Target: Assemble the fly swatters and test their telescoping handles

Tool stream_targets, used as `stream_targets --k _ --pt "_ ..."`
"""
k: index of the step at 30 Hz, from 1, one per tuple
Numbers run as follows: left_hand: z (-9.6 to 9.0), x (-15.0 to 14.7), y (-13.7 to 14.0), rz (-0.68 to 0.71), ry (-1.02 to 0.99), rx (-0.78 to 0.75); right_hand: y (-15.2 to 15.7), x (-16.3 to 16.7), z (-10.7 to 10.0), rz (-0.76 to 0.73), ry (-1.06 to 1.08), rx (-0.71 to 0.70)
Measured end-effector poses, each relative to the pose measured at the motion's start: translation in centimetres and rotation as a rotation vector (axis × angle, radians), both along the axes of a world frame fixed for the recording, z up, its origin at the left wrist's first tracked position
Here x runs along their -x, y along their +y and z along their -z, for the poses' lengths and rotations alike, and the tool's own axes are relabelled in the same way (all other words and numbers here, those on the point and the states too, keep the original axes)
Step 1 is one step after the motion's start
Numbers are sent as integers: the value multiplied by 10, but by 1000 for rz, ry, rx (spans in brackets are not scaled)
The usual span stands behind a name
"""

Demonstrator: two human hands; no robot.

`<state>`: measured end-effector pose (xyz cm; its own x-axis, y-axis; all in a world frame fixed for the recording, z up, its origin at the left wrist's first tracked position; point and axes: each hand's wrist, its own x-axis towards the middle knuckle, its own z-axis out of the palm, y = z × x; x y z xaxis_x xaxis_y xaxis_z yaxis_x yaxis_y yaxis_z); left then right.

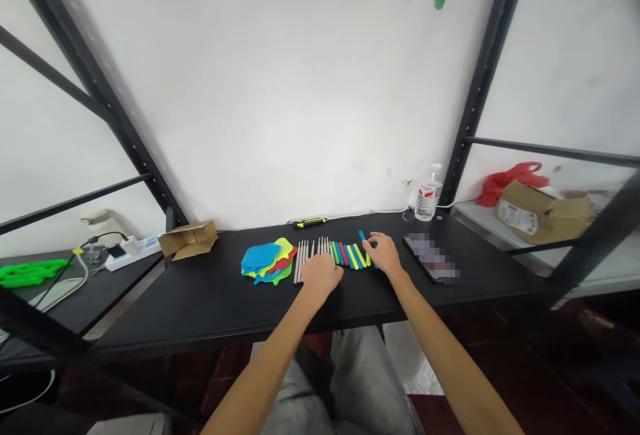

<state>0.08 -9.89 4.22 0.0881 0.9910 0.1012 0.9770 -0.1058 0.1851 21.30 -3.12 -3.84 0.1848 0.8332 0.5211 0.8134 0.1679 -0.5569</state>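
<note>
My left hand (320, 274) is closed over a row of slim metal rods (302, 255); its fingertips are hidden, so what they grip cannot be made out. To the right of the rods lies a row of coloured handles (351, 255) in green, red, blue and yellow. At the row's right end, my right hand (384, 252) has its fingers on a blue handle (362, 236), tilted and partly covered by them. Left of the rods is a loose pile of flat mesh fly swatter heads (260, 258) in blue, yellow, red and green.
An open cardboard box (189, 240) stands at the left of the black table (200, 302). Behind the rods lies a black and yellow object (310, 222). On the right are a phone (430, 258) and a water bottle (429, 195). Black metal posts (483, 68) frame both sides.
</note>
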Motion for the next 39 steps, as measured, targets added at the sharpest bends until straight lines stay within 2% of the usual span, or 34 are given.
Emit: stream_targets --k 4,9,13,15,18,23,27,31,34,39 --pt "-6 29 10 -16 -270 105 -1 1 -1 11 9 9" --pt "12 61 30 -24 -1039 259 0 0 -1 5 -6 -11" --pt "32 73 51 29 -1495 160 -1 1 -1 5 -7 -8" --pt "37 77 64 57 -1644 111 0 1 0 -3 -11 -23" --pt "40 81 80 117 -1816 128 1 1 3 -13 -38 -59" --pt "43 86 83 155 -1862 147 -5 5 -6 -25 -139 -194" --pt "44 87 74 138 -1832 131 -15 26 -20 -112 -225 -335" --pt "49 91 67 189 -1746 69 -28 59 -25 -206 -239 -287" --pt "55 95 63 224 -1665 23 -35 77 -23 -334 -236 -232" --pt "58 94 54 283 -1614 -19 -39 81 -17 -439 -241 -197"
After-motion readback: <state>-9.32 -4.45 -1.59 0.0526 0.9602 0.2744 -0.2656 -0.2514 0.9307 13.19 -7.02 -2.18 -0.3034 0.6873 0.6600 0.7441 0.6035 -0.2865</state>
